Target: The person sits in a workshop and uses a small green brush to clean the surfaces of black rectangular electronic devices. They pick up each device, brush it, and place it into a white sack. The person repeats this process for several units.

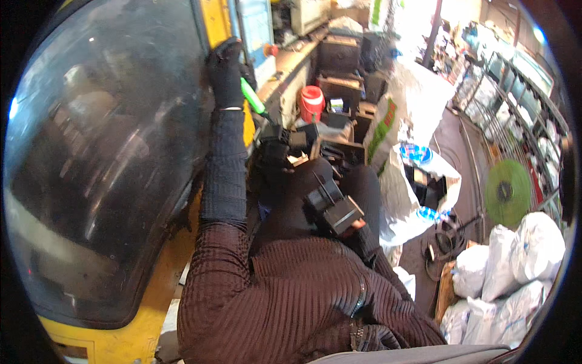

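Black moulded part, a block with a flared end, held above the person's lap, just in front of the torso. Right hand: largely hidden behind the part; its visible fingers are closed on the part's lower right edge, with the forearm bent in from the lower right. Left hand: dark-gloved, raised at the end of a nearly straight arm, upright beside the yellow frame of a machine with a large dark window. Its fingers are bent at the top; how far they open, and whether they grip the frame, cannot be told. A green-handled tool lies just beside the left wrist. Beyond the knees, a red bucket; to the right, an open white sack.
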Tool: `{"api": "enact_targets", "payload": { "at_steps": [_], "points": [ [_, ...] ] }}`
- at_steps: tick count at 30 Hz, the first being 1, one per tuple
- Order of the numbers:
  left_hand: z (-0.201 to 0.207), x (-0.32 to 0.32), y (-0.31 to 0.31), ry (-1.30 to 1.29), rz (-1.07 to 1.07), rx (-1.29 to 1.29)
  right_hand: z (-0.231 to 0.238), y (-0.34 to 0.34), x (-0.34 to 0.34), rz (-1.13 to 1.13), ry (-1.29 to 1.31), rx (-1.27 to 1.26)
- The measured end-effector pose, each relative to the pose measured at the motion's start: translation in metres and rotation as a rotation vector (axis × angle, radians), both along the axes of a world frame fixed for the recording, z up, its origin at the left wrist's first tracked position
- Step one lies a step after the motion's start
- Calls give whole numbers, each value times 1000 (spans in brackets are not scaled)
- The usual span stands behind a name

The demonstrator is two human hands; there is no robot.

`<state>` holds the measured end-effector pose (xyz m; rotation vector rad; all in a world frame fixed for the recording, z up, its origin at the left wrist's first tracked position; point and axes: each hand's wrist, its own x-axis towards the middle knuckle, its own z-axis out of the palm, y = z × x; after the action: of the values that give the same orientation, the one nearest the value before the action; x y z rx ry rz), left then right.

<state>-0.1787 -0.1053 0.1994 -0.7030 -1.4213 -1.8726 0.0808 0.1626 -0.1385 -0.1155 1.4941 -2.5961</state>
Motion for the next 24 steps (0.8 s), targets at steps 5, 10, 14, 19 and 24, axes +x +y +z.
{"api": "enact_targets", "payload": {
  "at_steps": [5, 10, 14, 19, 24],
  "points": [
    [-65, 46, 36, -75, -29, -534, 15, 5, 0, -83, 125, 222],
    [-148, 77, 61, 2, -577, -1248, -7, 14, 1, 37, 73, 10],
    [-181, 87, 89, -61, -861, -1600, 7, 19, 10, 53, 6, -99],
    [-227, 77, 105, -48, -1101, -1595, 19, 13, 16, 27, -129, -189],
    [-238, 82, 102, -91, -1052, -1689, -1, 21, 25, -26, -72, -57]
  ]
}}
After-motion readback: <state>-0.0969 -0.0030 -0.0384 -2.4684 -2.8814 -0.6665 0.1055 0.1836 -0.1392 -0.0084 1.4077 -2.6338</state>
